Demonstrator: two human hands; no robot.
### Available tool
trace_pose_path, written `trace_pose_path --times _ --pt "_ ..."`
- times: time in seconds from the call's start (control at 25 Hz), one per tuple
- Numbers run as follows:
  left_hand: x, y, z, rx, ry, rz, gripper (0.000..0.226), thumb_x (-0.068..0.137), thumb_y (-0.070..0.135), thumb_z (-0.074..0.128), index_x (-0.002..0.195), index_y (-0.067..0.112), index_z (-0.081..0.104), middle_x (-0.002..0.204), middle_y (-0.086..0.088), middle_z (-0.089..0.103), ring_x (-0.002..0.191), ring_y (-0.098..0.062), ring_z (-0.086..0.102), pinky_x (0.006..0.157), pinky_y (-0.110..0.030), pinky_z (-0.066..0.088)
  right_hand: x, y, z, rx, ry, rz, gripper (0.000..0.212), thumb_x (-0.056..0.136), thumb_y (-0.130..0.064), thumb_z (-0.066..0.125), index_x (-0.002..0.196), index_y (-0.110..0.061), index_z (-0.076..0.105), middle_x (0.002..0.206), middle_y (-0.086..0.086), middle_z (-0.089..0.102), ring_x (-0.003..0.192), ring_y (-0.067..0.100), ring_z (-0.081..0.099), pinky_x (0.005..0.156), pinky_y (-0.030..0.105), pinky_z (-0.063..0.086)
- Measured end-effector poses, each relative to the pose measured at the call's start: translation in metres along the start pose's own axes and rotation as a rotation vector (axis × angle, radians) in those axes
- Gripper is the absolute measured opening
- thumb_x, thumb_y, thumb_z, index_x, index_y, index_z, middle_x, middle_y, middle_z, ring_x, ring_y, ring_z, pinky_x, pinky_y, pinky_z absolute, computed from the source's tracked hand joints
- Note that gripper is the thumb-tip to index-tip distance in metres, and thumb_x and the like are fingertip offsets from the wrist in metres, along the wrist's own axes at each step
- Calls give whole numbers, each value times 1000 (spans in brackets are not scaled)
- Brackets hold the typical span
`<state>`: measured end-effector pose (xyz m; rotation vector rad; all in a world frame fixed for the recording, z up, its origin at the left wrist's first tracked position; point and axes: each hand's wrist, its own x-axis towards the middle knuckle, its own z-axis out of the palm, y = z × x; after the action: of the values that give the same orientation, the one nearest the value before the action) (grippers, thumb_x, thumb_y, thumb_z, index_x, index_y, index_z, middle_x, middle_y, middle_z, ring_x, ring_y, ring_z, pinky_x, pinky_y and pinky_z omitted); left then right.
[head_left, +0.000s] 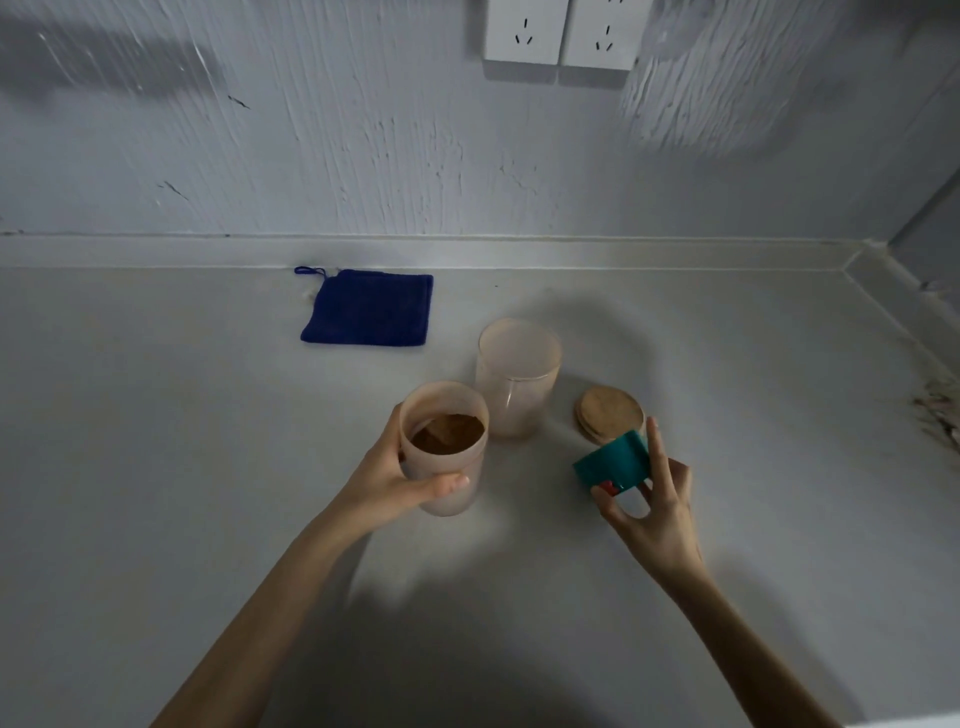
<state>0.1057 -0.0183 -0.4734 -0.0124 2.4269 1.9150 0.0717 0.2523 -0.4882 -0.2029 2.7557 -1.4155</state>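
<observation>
While left hand grips jar | right hand pinches teal lid | red mark illegible

One wide-angle view from the person's head looks forward and steeply down on a pale grey countertop. It sits close: the left hand and right hand lie mid-frame. A white textured wall fills the top.

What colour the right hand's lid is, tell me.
The lid is teal, seen best in the head view.
</observation>
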Motion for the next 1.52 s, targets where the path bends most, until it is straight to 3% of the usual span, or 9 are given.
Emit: trace_pose_path --times 0.24,0.4,0.6,0.84,0.96,1.08,1.24,1.36,1.52 --pt "0 0 3 5 29 -16 100 46 58 78 129 20 35 125 0 52 117 -11 50 98 -34 44 -3 10 -1 -84 48 -39 79 73 -17 72 125 -46 21 122 13 32 108 16 37 96 27 35" --pt "0 -2 4 7 37 -23 90 52 40 77 129 21 35 126 1 51 118 -12 49 101 -40 43 -5 13 -2 -56 99 1 75 68 -15 75 130 -21 34 117 9 32 107 18 37 93 29 36" --pt "-1 -1 5 3 38 -48 91 50 42 76 129 25 33 126 4 50 117 -9 48 97 -33 44 -10 25 -1 -166 139 164 75 62 -25 79 119 -12 32 120 17 42 114 32 41 98 48 38" --pt "-4 2 7 6 70 -43 90 49 44 75 128 27 35 123 10 51 114 -4 49 93 -25 44 -10 23 0 -211 148 159 97 61 -29 80 137 -15 22 134 17 37 125 34 31 107 48 26" --pt "-8 0 9 15 93 -53 97 41 57 77 125 32 34 122 12 50 114 -8 48 92 -23 45 -8 19 -1 -238 197 84 102 60 -29 81 138 -15 18 139 21 28 128 37 25 108 53 25" --pt "-15 -3 12 12 112 -89 81 45 51 75 114 45 34 118 19 48 113 -7 49 86 -16 45 -4 3 1 -192 213 -81 95 61 -21 81 134 -14 20 139 27 28 129 40 27 106 55 29" --pt "-19 5 19 46 170 -72 68 55 31 78 107 45 36 109 25 48 102 -1 51 72 -3 47 -6 -38 14 -102 -19 -196 89 69 -31 74 138 -13 21 145 12 28 131 16 25 109 33 23" --pt "-19 12 28 107 149 -25 68 63 17 79 112 37 37 108 22 50 106 -5 51 76 -3 45 -9 -65 32 27 -331 -227 94 72 -38 69 141 -23 8 148 1 21 133 6 21 110 23 22" --pt "-16 32 42 144 81 -2 65 67 14 76 115 34 36 106 22 48 103 2 47 78 -1 40 -3 -78 37 290 -398 -207 87 69 -18 75 132 -29 16 127 -14 41 116 -16 38 94 3 34"
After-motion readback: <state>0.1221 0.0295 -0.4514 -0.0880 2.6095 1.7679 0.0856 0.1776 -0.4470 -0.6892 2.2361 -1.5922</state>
